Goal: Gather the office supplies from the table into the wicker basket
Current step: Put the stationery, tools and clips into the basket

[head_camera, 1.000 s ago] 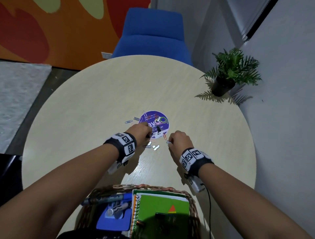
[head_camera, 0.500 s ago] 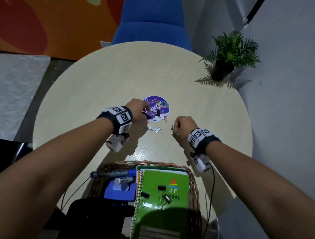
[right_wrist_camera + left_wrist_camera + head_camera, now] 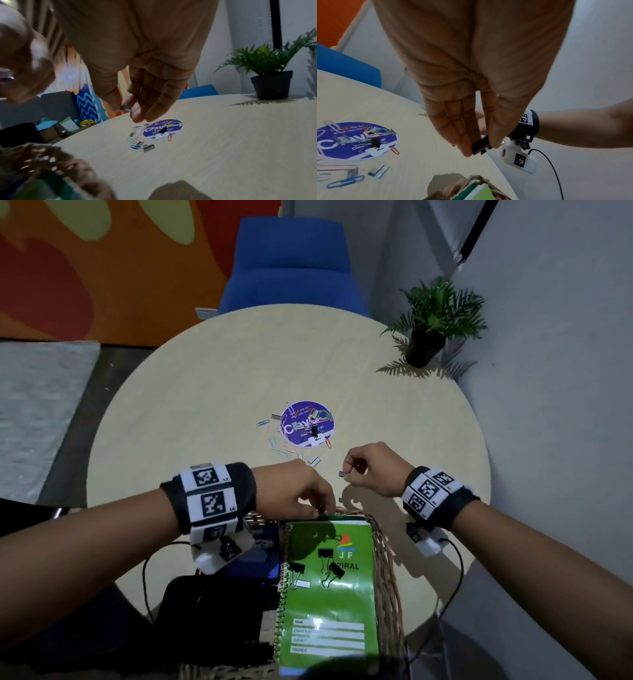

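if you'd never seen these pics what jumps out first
Two hands above the near side of a round table: the left hand pinches a black binder clip at the basket rim, the right hand pinches a small metal piece. A green notebook with three binder clips fills the basket, and paper clips lie scattered around a purple sticker mid-table.

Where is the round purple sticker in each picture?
Head: the round purple sticker lies mid-table, beyond both hands.
Left wrist: low at the left edge, partly cut off.
Right wrist: centre, just below the fingers.
Shared landmark: the red paper clip lies at its rim in all three.
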